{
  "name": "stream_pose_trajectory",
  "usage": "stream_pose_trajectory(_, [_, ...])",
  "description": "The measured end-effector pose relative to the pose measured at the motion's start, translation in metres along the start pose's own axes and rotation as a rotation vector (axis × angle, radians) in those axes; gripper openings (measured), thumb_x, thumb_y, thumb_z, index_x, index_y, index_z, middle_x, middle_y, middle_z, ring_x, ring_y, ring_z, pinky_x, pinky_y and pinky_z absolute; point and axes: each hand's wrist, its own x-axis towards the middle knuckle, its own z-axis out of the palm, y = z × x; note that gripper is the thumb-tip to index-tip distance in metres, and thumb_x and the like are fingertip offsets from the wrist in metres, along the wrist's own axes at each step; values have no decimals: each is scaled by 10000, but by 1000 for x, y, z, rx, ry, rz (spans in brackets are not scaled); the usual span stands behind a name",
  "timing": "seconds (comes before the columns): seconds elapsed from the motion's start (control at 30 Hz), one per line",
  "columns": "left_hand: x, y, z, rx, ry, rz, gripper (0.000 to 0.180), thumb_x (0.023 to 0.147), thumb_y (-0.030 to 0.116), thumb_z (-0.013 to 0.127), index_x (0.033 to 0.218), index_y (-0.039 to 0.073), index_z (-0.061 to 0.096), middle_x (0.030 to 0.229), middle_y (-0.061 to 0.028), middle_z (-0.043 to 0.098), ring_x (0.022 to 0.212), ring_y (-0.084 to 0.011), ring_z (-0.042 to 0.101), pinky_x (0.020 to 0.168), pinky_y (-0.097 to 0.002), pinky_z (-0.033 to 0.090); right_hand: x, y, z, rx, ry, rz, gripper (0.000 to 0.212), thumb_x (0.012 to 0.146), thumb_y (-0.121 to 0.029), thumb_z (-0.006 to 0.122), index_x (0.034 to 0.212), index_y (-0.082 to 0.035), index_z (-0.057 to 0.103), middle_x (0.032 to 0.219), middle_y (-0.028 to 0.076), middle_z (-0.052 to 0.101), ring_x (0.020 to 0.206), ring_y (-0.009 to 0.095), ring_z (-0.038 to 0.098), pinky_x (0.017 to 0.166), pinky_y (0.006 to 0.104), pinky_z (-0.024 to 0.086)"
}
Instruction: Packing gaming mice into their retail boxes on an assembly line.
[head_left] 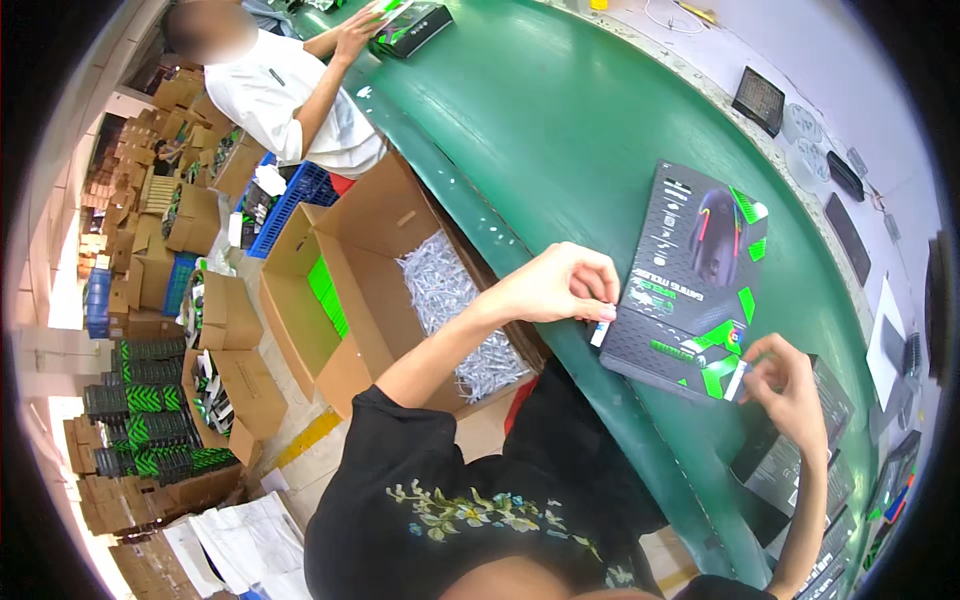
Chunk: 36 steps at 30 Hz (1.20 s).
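A black and green retail box (686, 280) with a computer mouse pictured on it lies flat on the green work surface (560, 120). At the box's left edge my left hand (562, 284) pinches a small white strip (601, 331), which looks like a sticker. My right hand (788, 388) is at the near right corner of the box, its thumb and fingers pinched on a similar small white strip (738, 380). Whether either strip is stuck to the box, I cannot tell.
More dark boxes (826, 400) lie by my right forearm. An open carton (375, 215) of clear plastic pieces (462, 300) stands left of the table. A co-worker in a white shirt (290, 95) handles another box (412, 30) at the far left. Cartons and stacked boxes (140, 410) crowd the floor.
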Motion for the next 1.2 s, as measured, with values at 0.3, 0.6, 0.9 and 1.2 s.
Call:
stream_pose_trajectory(0.3, [10,3,-8,129,-1,-3,122,812,63,747,849,8,644,755,-14,669,745,-68,631,686,-231,493,25,5,-9,68,-133,50,91,825,47,626,854,38,539,727,39,614,627,99,605,605,248,501])
stream_pose_trajectory(0.6, [4,8,11,436,291,67,83,830,52,716,839,-4,656,771,-32,688,737,-95,643,673,-253,500,-9,3,27,-343,224,-234,116,816,42,628,871,25,527,822,151,626,790,299,637,744,358,500])
stream_pose_trajectory(0.9, [11,13,-21,213,17,36,96,897,95,669,891,22,607,822,4,626,768,-70,579,716,-253,489,-69,-4,92,-355,620,-355,194,720,113,661,850,-12,588,924,129,656,867,290,645,762,355,507])
stream_pose_trajectory(1.2, [26,16,4,511,40,200,84,893,16,615,909,-23,542,753,-95,621,726,-158,607,683,-295,481,-29,-17,227,124,135,-606,342,811,-26,667,1142,13,589,1292,235,533,950,380,614,823,441,516])
